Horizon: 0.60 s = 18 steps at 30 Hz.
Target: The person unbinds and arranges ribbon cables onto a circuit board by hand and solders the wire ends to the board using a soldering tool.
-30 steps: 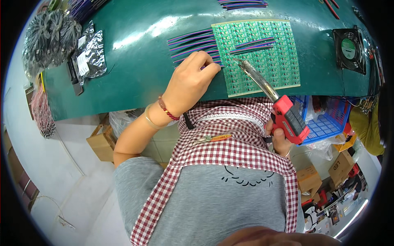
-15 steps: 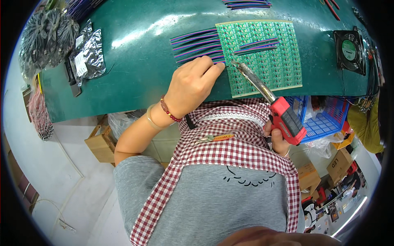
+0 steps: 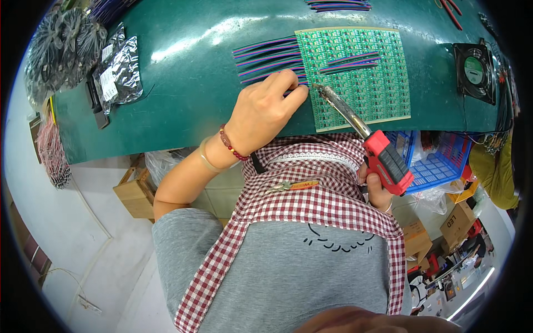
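A green panel of small circuit boards (image 3: 366,100) lies on the bench. Several multicoloured ribbon wires (image 3: 267,58) stretch out leftward from its left edge, and loose lengths of the same ribbon wire (image 3: 350,62) rest on top of it. My left hand (image 3: 271,105) is closed in a pinch at that left edge, on a ribbon wire mostly hidden by the fingers. Below the panel's lower right, my right hand (image 3: 378,191) grips a soldering iron (image 3: 387,162) by its red and black handle. Its metal tip points up and left to the panel's edge, close by my left fingertips.
Further ribbon wires (image 3: 338,5) lie at the bench's far edge. A black fan (image 3: 473,72) stands at right, with red-handled pliers (image 3: 452,14) beyond it. Plastic-bagged parts (image 3: 119,72) occupy the left. A blue crate (image 3: 438,166) sits below the bench's near edge.
My left hand has shifted slightly, its fingers a little more bent at the panel's edge. The soldering iron stays nearly where it was, and the whole view has moved slightly.
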### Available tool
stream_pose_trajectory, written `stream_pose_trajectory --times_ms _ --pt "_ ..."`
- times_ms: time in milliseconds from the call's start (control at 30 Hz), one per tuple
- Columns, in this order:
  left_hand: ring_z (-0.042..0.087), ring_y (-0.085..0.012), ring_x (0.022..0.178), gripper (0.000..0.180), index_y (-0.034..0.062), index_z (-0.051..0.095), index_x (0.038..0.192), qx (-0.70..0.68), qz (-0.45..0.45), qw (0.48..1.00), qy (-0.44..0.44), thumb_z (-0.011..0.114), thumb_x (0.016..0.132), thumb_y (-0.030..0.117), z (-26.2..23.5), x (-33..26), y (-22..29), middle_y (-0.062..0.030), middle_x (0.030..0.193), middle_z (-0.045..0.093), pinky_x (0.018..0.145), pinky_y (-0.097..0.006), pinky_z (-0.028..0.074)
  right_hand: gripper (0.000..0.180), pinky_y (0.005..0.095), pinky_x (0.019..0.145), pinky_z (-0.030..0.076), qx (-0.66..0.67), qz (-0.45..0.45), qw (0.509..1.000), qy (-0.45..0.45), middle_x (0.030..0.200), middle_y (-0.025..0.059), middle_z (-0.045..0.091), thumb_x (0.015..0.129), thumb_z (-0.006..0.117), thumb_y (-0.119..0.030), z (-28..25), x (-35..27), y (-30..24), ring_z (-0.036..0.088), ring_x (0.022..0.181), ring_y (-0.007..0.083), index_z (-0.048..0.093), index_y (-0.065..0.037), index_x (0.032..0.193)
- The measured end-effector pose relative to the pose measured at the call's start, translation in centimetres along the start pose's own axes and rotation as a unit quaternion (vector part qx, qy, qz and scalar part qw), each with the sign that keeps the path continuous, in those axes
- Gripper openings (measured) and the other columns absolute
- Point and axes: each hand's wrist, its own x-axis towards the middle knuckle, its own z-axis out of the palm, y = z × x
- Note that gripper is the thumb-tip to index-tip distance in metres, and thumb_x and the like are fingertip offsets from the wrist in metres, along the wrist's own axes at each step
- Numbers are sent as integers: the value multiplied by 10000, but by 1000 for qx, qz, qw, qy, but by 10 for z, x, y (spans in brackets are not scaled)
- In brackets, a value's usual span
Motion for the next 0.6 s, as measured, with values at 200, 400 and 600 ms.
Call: stream_pose_trajectory --times_ms 200,400,600 --pt "633 -199 768 123 60 633 904 -4 -3 1000 -6 644 782 59 -1 1 1 -52 865 558 571 -318 521 288 347 597 481 -18 -11 1000 23 783 99 668 874 731 -285 2 -2 4 631 661 242 718 -8 949" --pt "631 -203 764 119 57 635 902 -11 -3 1000 -3 653 785 54 -1 2 1 -53 863 555 575 -320 521 262 371 597 480 -80 -28 996 12 830 126 670 858 726 -246 -1 -3 8 634 673 283 717 -6 962" --pt "629 -206 759 117 51 631 896 -16 -1 1000 -6 656 782 50 -1 3 1 -59 859 551 575 -325 519 275 351 591 481 -55 -39 997 32 825 124 665 866 734 -246 0 -4 5 636 669 261 711 1 985"
